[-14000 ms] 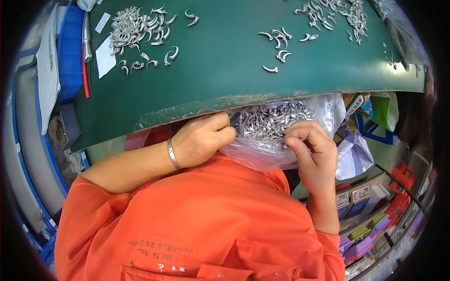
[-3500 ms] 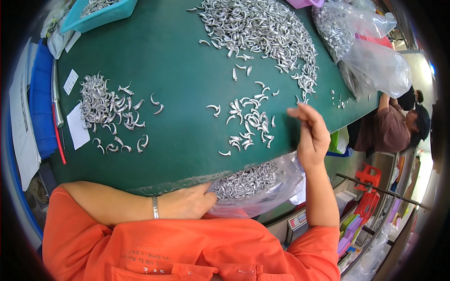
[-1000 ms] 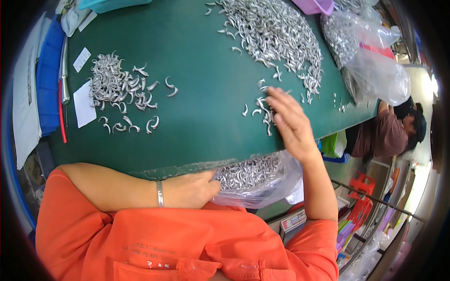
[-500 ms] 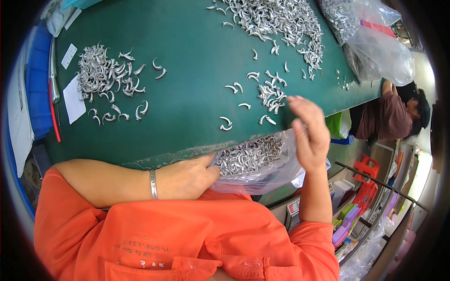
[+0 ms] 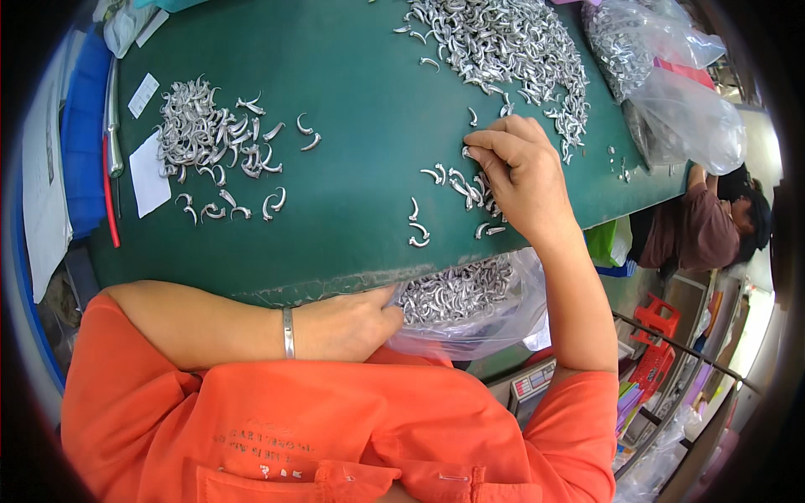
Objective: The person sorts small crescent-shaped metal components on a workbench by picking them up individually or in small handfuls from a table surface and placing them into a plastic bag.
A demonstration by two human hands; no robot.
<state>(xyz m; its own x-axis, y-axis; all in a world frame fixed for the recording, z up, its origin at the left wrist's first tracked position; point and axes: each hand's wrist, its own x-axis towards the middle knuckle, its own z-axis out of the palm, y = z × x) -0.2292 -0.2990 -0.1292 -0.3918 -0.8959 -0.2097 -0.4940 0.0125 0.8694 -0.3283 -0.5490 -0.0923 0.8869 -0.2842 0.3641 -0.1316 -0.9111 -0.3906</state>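
My right hand [image 5: 527, 172] is over the green tabletop, its thumb and fingertips pinched on a small curved metal piece [image 5: 466, 152]. Beneath it lies a small cluster of curved silvery metal pieces [image 5: 461, 189], partly hidden by the hand. At the table's front edge my left hand [image 5: 350, 325] is closed at the rim of a clear plastic bag [image 5: 470, 342]; its fingertips are hidden. Many similar metal pieces [image 5: 457, 289] fill the bag, which hangs against the edge. A large heap of these pieces [image 5: 511, 46] spreads at the far right, and a smaller heap [image 5: 197, 130] sits at the left.
White paper slips [image 5: 151, 176] lie beside the left heap, near a blue tray [image 5: 88, 134] and a red-handled tool [image 5: 111, 201]. Filled plastic bags [image 5: 688, 117] stand at the right edge. Another person [image 5: 700, 214] is beyond the table, near red stools [image 5: 656, 317].
My right hand has moved up and left from beside the bag, over the small cluster, and its fingers have closed on a piece. My left hand stays at the bag's rim.
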